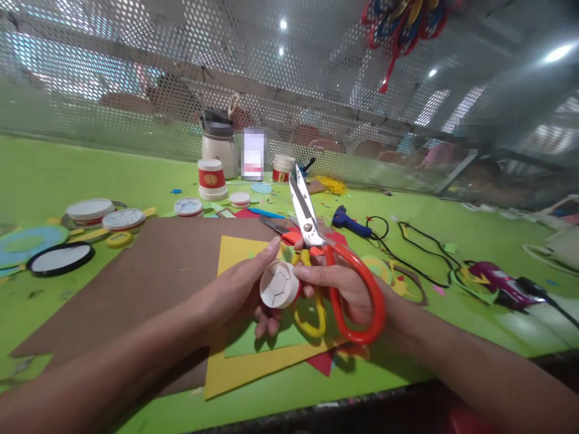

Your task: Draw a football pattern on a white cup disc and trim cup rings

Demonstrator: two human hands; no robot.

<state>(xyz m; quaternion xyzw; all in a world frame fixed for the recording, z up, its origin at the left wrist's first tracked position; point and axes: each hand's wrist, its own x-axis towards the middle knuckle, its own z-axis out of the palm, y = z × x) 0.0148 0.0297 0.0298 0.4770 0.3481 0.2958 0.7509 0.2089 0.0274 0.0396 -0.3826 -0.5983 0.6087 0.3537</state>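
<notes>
My left hand holds a small white paper cup by its side, its base with drawn lines turned toward me. My right hand grips red-handled scissors, blades apart and pointing up and away, and its fingertips also touch the cup. Under the hands lie a yellow sheet, a green sheet and a yellow-handled pair of scissors, all on a big brown sheet.
The green table carries white cups, round lids, a black-rimmed disc, a blue glue gun, a black cord, a purple glue gun and paper scraps. A perforated metal screen stands behind.
</notes>
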